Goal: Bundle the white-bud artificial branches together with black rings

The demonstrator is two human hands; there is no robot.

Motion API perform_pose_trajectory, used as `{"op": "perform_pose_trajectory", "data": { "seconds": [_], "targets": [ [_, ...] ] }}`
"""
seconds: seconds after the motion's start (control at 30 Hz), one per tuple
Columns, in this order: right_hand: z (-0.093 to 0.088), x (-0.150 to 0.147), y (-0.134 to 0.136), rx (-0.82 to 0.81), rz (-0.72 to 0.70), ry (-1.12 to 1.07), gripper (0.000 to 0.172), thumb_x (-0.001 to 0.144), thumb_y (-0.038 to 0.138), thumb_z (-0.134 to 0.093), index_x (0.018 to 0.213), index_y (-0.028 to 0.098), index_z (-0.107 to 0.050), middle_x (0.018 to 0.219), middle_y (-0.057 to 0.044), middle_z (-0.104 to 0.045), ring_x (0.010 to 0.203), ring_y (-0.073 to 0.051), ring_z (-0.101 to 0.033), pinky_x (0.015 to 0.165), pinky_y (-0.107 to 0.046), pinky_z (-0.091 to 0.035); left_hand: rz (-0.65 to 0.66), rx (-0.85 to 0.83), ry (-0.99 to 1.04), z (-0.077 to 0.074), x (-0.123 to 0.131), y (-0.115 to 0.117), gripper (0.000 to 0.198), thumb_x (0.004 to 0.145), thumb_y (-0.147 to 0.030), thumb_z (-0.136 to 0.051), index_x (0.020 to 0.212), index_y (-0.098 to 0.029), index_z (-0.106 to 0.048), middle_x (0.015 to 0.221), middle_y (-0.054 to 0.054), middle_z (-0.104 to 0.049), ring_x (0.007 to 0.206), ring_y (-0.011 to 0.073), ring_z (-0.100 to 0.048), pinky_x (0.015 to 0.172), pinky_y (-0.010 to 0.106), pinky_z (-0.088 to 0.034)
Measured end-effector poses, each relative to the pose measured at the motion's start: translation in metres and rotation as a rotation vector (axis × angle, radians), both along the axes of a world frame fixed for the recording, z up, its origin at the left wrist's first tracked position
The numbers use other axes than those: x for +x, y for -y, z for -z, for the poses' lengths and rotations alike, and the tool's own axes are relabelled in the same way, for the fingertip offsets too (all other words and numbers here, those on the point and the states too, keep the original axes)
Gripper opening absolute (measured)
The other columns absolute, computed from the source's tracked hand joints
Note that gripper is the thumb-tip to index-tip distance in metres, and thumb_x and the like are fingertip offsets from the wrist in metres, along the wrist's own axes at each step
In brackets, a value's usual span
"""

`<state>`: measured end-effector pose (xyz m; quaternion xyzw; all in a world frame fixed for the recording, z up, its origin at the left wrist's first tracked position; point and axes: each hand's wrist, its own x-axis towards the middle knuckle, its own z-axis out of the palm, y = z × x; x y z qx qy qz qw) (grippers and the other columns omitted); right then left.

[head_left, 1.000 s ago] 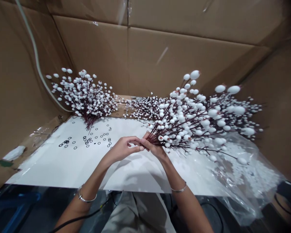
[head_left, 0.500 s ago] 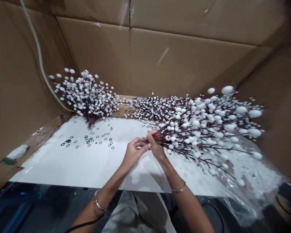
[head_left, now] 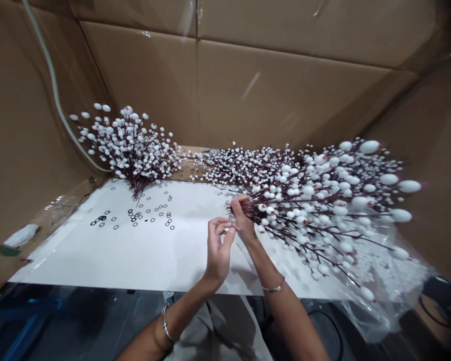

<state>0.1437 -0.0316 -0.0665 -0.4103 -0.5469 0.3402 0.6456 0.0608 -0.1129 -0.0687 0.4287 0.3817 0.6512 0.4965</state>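
My right hand [head_left: 244,223] is wrapped round the stems of a bunch of white berry sprays [head_left: 310,190], whose heads fan out to the right. The bare stem ends poke out just left of its fingers. Below these ends, my left hand [head_left: 218,253] pinches a thin dark rubber ring [head_left: 231,218], which looks stretched up toward the stems. How far the ring goes round them is hidden by the fingers. Several more small black rings [head_left: 134,216] lie scattered on the white board [head_left: 135,260] to the left.
Another berry bunch [head_left: 130,145] leans at the back left, its stems on the board. Smaller-berried sprays [head_left: 244,163] lie along the back. Clear plastic wrap [head_left: 383,306] hangs over the right front edge. Cardboard walls [head_left: 150,80] enclose the back and sides; a pale cable [head_left: 52,75] runs down the left.
My left hand has turned more upright and drawn down a little from the stem ends, with the ring stretched between. My right hand keeps its hold, and the bunch has tilted slightly.
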Motion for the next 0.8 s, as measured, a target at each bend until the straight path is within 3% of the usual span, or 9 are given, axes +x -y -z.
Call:
{"op": "perform_pose_trajectory", "data": {
  "seconds": [0.1, 0.2, 0.37, 0.5, 0.63, 0.8],
  "targets": [
    [0.003, 0.000, -0.004, -0.015, 0.033, -0.055, 0.032, 0.089, 0.051, -0.059, 0.077, 0.022, -0.055, 0.068, 0.003, -0.044, 0.060, -0.012, -0.038, 0.058, -0.027, -0.035, -0.076, 0.168, -0.157, 0.003, 0.004, 0.003, 0.019, 0.093, -0.028, -0.054, 0.110, -0.023, -0.046, 0.102, 0.009, -0.061, 0.114, 0.0229, -0.059, 0.109, 0.044, -0.038],
    [0.005, 0.001, -0.009, -0.057, 0.092, -0.136, 0.035, 0.087, 0.056, -0.060, 0.078, 0.023, -0.053, 0.066, 0.003, -0.042, 0.058, -0.012, -0.037, 0.054, -0.027, -0.034, -0.057, 0.331, -0.238, 0.009, 0.006, 0.000, 0.026, 0.092, -0.023, -0.055, 0.115, -0.022, -0.044, 0.109, 0.012, -0.057, 0.127, 0.0251, -0.050, 0.112, 0.047, -0.034],
    [-0.001, 0.003, -0.012, -0.072, 0.151, -0.121, 0.038, 0.083, 0.058, -0.062, 0.075, 0.022, -0.052, 0.069, 0.003, -0.045, 0.065, -0.013, -0.043, 0.062, -0.027, -0.039, 0.015, 0.421, -0.208, 0.003, 0.005, -0.009, 0.030, 0.089, -0.020, -0.058, 0.114, -0.022, -0.042, 0.109, 0.011, -0.058, 0.112, 0.0234, -0.058, 0.107, 0.048, -0.039],
    [-0.004, 0.004, -0.013, -0.125, 0.095, -0.103, 0.034, 0.083, 0.052, -0.063, 0.074, 0.021, -0.052, 0.070, 0.003, -0.044, 0.067, -0.012, -0.044, 0.070, -0.027, -0.039, 0.077, 0.338, -0.118, -0.013, 0.000, -0.017, 0.029, 0.088, -0.023, -0.061, 0.108, -0.022, -0.041, 0.105, 0.009, -0.061, 0.106, 0.0232, -0.060, 0.099, 0.044, -0.043],
    [0.002, 0.005, -0.020, -0.229, 0.013, -0.162, 0.034, 0.080, 0.048, -0.065, 0.069, 0.020, -0.049, 0.066, 0.005, -0.041, 0.064, -0.012, -0.042, 0.067, -0.026, -0.037, 0.186, 0.169, 0.028, -0.026, -0.014, -0.036, 0.028, 0.086, -0.027, -0.064, 0.100, -0.024, -0.039, 0.100, 0.006, -0.067, 0.103, 0.0219, -0.063, 0.095, 0.040, -0.042],
    [0.007, 0.005, -0.025, -0.282, -0.072, -0.174, 0.032, 0.076, 0.046, -0.065, 0.064, 0.020, -0.049, 0.063, 0.004, -0.045, 0.062, -0.012, -0.042, 0.061, -0.026, -0.035, 0.303, 0.013, 0.149, -0.040, -0.035, -0.067, 0.039, 0.074, -0.027, -0.071, 0.096, -0.024, -0.039, 0.081, 0.002, -0.071, 0.091, 0.0210, -0.067, 0.083, 0.034, -0.044]
  ]
}}
